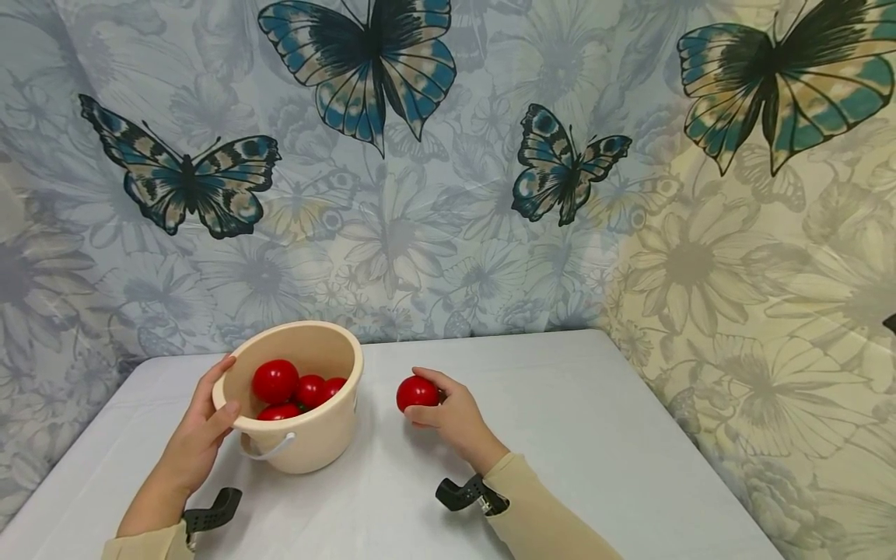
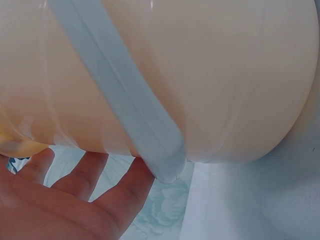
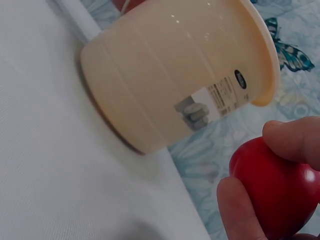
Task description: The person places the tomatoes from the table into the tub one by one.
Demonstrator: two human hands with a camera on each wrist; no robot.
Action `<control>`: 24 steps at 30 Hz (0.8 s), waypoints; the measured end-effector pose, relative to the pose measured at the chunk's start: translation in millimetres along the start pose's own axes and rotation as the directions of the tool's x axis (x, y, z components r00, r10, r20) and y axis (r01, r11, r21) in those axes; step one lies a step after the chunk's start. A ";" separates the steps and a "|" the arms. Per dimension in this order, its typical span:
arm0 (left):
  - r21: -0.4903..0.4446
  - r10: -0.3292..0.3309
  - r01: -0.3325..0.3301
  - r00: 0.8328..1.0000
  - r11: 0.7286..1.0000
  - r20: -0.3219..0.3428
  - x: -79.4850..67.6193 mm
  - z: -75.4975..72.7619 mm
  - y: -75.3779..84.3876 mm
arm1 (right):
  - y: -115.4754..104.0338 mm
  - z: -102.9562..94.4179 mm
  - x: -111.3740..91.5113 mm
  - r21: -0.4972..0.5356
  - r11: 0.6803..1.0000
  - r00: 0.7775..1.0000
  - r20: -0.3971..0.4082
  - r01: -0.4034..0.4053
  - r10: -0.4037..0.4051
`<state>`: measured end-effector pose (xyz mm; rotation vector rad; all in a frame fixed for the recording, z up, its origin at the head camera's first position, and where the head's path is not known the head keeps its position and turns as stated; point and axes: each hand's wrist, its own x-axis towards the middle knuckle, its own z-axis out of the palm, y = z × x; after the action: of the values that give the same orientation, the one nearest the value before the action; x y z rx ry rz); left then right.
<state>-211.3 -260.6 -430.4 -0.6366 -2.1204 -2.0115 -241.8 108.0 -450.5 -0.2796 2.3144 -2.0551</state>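
A cream bucket (image 1: 315,443) with a pale grey handle (image 2: 125,85) stands on the left half of the table. Inside it lie several red tomatoes (image 1: 275,381). My left hand (image 1: 199,435) grips the bucket's left rim, thumb over the edge and fingers along the outer wall; the left wrist view shows those fingers against the side, close to the handle. To the right of the bucket, my right hand (image 1: 455,416) holds another red tomato (image 3: 272,187) between thumb and fingers, over the table. In the right wrist view, a printed label shows on the bucket's side.
A white cloth covers the table (image 1: 560,435). Behind it and along the right side hangs a floral fabric backdrop (image 1: 420,257) with large butterflies, meeting the table's back edge close behind the bucket. Black camera mounts sit on both wrists.
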 end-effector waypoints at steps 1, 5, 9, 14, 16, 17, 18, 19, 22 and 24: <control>0.000 0.000 0.000 1.000 1.000 0.000 0.1 0.2 0.0 | -0.7 0.4 -0.2 0.000 1.000 1.000 -0.001 -0.002 0.002; -0.015 0.001 -0.001 1.000 1.000 -0.002 -0.4 0.8 -0.3 | -4.5 0.8 -0.6 0.003 1.000 1.000 -0.003 -0.014 0.014; -0.022 0.005 -0.005 1.000 1.000 -0.011 -1.1 0.6 -1.4 | -11.8 2.1 0.1 -0.005 1.000 1.000 0.001 -0.018 0.018; -0.009 -0.001 0.001 1.000 1.000 -0.007 -1.4 -0.5 0.2 | -31.7 7.6 2.7 -0.042 0.999 1.000 0.015 -0.009 0.010; -0.001 -0.003 0.003 1.000 1.000 -0.004 -1.5 -0.7 0.8 | -40.9 10.4 3.9 -0.054 0.999 0.999 0.032 0.005 -0.004; -0.002 -0.001 0.001 1.000 1.000 -0.004 -1.6 -0.6 1.0 | -45.6 11.8 4.7 -0.060 0.998 0.999 0.041 0.013 -0.010; 0.001 -0.002 0.002 1.000 1.000 -0.002 -1.6 -0.9 0.8 | -49.8 13.3 5.9 -0.064 0.998 0.998 0.053 0.021 -0.018; 0.000 -0.001 0.001 1.000 1.000 -0.001 -1.5 -0.9 0.7 | -54.2 14.9 7.3 -0.061 0.998 0.997 0.066 0.031 -0.027; 0.004 -0.003 0.003 1.000 1.000 0.000 -1.1 -0.9 0.6 | -67.6 20.0 11.7 -0.068 0.996 0.994 0.099 0.055 -0.048; 0.009 -0.008 0.008 1.000 1.000 -0.002 -0.3 -0.9 0.9 | -76.4 23.8 15.1 -0.059 0.996 0.992 0.113 0.071 -0.064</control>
<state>-210.8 -261.5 -429.6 -0.6260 -2.1332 -2.0044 -244.7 73.9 -376.7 -0.4682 2.3367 -1.9430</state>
